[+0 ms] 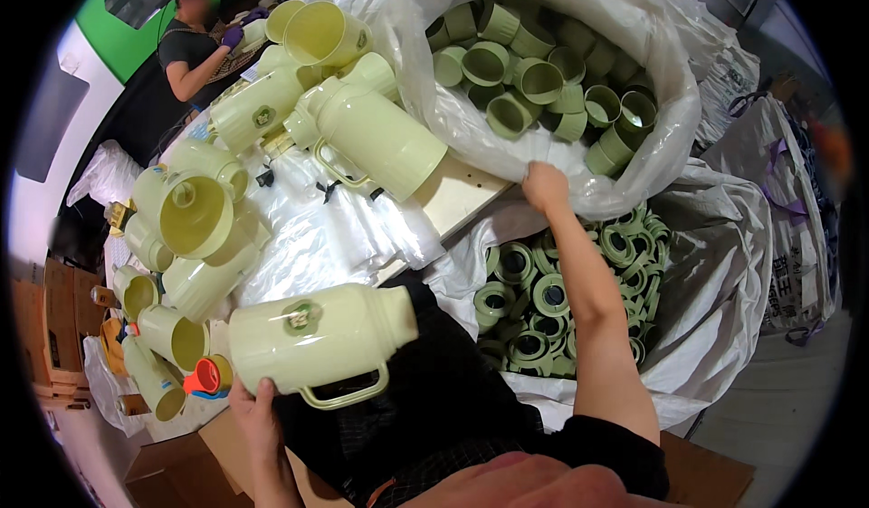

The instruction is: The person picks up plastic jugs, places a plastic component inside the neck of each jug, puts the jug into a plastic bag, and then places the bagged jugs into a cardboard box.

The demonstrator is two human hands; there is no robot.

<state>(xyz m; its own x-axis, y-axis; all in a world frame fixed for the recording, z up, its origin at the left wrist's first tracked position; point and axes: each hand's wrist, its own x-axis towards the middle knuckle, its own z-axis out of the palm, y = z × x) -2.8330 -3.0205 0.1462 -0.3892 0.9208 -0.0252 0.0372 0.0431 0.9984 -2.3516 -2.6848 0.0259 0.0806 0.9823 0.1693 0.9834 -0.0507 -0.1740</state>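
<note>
My left hand (255, 410) is closed on the bottom end of a pale green thermos jug casing (272, 354), which lies on its side over my lap. Its handle hangs downward and its narrow neck points right; a dark flower emblem shows on the body. With the fingers closed, my right hand (546, 186) grips the near rim of a clear plastic bag (493, 151). Inside that bag are many green cup-shaped pieces (540, 80). Below my right forearm, a white woven sack (706, 282) holds green ring-shaped parts (550, 294).
More pale green casings (380, 137) lie on the table to the left and ahead, around flat clear plastic bags (312, 227). A red cup-shaped item (211, 375) sits at the near left edge. At far left, a co-worker (195, 56) wears purple gloves. Cardboard boxes (59, 327) stand left.
</note>
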